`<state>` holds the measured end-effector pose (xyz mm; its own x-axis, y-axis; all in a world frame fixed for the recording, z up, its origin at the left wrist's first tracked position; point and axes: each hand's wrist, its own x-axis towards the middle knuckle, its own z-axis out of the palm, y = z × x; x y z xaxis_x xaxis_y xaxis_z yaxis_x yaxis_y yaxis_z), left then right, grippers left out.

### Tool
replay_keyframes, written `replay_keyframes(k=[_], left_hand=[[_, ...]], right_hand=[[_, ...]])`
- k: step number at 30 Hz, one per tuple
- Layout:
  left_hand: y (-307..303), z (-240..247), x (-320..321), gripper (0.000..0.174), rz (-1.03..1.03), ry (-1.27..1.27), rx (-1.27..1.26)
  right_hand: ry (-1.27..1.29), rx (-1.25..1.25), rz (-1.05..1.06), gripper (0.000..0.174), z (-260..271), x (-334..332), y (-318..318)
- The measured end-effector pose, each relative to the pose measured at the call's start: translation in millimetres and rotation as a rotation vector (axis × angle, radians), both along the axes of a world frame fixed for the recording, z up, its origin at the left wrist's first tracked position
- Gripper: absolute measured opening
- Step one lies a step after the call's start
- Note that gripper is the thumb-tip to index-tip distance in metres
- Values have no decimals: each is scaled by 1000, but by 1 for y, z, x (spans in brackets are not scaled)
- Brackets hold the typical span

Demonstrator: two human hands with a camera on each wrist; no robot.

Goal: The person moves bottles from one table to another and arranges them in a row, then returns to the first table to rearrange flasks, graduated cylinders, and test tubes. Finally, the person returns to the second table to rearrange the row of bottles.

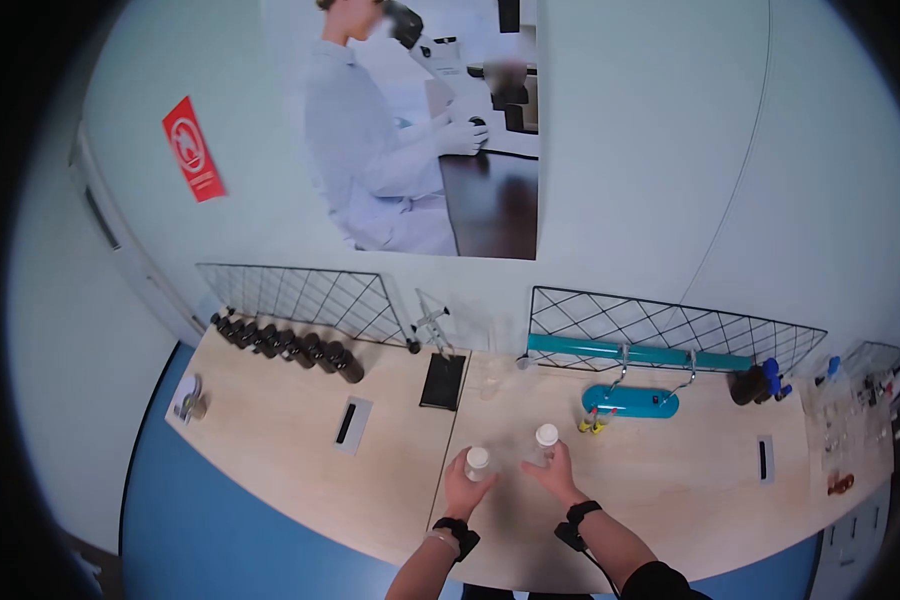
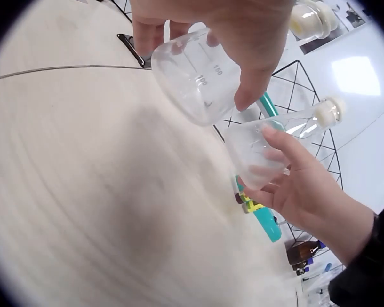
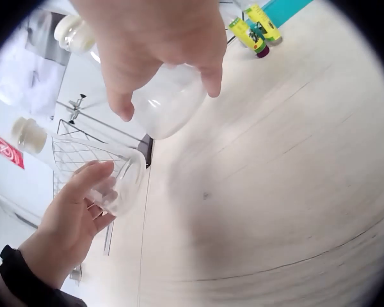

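Note:
My left hand [image 1: 464, 490] grips a clear conical flask [image 2: 195, 80] round its body; a white stopper [image 1: 478, 457] tops it, and volume marks show on its side in the left wrist view. A second conical flask [image 3: 169, 102], also with a white stopper [image 1: 547, 434], is held in my right hand [image 1: 558, 474]. Both flasks are over the bench, side by side with a gap between them. Fingers and thumb wrap each flask's wide lower part. In the right wrist view, the back of my right hand hides much of its flask.
The wooden bench [image 1: 300, 440] carries a row of dark bottles [image 1: 285, 345] at back left and a stand with a black base [image 1: 440, 382]. A teal tray [image 1: 630, 402] and small yellow tubes [image 1: 592, 424] lie right of centre. Brown bottles [image 1: 750, 385] and glassware [image 1: 838, 425] stand far right.

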<state>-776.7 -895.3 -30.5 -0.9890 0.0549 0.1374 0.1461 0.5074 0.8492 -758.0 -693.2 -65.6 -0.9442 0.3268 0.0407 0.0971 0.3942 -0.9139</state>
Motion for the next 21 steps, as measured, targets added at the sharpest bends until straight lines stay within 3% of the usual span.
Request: replay_keyframes(k=[8, 14, 21], left_hand=[[7, -40, -93, 72, -182, -37, 90], [8, -72, -127, 74, -293, -73, 136], [2, -92, -138, 78, -321, -153, 218]], right_hand=[[-10, -160, -102, 69, -25, -43, -24], [10, 25, -165, 63, -36, -61, -35], [-2, 65, -204, 63, -59, -72, -35]])
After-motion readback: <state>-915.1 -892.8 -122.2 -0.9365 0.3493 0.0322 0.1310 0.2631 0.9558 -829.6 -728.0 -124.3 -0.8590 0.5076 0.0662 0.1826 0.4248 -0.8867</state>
